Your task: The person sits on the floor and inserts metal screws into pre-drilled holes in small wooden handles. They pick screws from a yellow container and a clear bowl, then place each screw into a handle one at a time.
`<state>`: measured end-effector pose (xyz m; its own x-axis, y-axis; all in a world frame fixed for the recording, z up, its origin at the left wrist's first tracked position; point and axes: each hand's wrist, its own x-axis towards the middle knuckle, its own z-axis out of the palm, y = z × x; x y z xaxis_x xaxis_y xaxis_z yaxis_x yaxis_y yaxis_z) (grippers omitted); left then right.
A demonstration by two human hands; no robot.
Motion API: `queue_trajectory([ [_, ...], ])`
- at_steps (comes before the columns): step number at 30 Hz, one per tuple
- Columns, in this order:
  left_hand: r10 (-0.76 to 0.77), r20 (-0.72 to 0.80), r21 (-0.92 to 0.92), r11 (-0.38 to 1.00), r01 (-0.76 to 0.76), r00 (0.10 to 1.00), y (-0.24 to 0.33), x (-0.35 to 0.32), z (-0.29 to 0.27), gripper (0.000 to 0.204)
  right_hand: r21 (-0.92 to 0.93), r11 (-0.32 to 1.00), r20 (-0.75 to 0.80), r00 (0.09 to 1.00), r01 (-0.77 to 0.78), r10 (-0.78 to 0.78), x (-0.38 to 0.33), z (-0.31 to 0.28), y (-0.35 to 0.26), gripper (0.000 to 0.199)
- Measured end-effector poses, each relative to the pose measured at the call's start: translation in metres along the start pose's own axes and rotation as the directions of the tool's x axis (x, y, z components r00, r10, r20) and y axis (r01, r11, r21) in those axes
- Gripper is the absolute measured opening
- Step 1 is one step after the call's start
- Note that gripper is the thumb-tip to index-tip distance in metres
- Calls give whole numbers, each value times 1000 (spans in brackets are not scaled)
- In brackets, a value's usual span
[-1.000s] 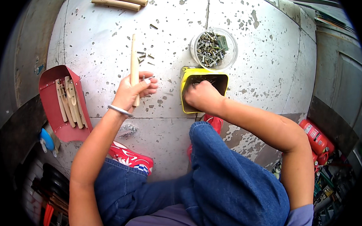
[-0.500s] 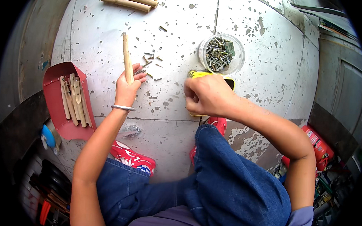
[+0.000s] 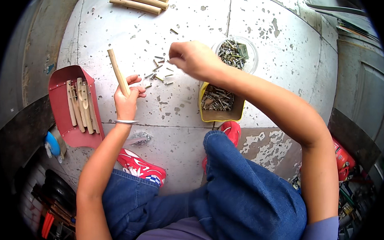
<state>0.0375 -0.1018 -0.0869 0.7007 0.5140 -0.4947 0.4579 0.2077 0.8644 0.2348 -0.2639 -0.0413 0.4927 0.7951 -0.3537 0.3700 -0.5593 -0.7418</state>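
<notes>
My left hand is closed around a short round wooden handle, which leans up and to the left, some of its fingers loosely extended. Bolts lie scattered on the floor just to its right. Over the floor between them and a clear round tub, my right hand is closed with its fingertips together. Whatever those fingers hold, if anything, is hidden and slightly blurred. Under my right forearm stands a yellow-rimmed container with many screws or bolts inside. The clear tub also holds bolts.
A red dustpan-like scoop on the left carries several wooden handles. More wooden sticks lie at the far left. A plastic bag of small parts sits near my left shoe. A red cylinder stands at right.
My right hand has moved up and left from above the yellow-rimmed container, uncovering its contents. My left hand has shifted slightly left and down, tilting the wooden handle leftward.
</notes>
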Motion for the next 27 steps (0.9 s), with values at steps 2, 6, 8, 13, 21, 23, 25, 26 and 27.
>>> queue_trajectory([
  [2, 100, 63, 59, 993, -104, 993, -1, -13, 5, 26, 245, 965, -81, 990, -89, 112, -27, -36, -5, 10],
  [6, 223, 313, 196, 936, -293, 923, -4, -42, 20, 9, 354, 903, -71, 956, -243, 286, -103, -62, -4, 14],
  [8, 188, 393, 193, 940, -281, 900, -2, -54, 35, 10, 83, 963, -62, 963, -256, 261, -140, -45, 16, 14],
  [13, 421, 678, 142, 729, -669, 602, 6, -65, 57, 21, -482, 845, -53, 971, -231, 235, -158, 15, 22, 12],
  [21, 374, 785, 170, 636, -753, 494, 5, -68, 64, 24, -229, 964, 37, 988, -135, 147, -153, 49, 19, 9],
  [23, 423, 774, 151, 600, -786, 471, 2, -66, 64, 24, -217, 966, 31, 988, -141, 151, -155, 41, 20, 8],
  [25, 497, 760, 109, 538, -836, 419, 4, -66, 63, 23, -331, 933, -49, 990, -141, 132, -154, 33, 20, 8],
  [26, 503, 772, 96, 513, -853, 389, 5, -66, 63, 23, -561, 823, -66, 996, -91, 65, -151, 26, 19, 7],
  [27, 510, 784, 78, 484, -871, 354, 7, -66, 65, 22, -630, 772, -23, 996, -80, 85, -148, 27, 23, 6],
])
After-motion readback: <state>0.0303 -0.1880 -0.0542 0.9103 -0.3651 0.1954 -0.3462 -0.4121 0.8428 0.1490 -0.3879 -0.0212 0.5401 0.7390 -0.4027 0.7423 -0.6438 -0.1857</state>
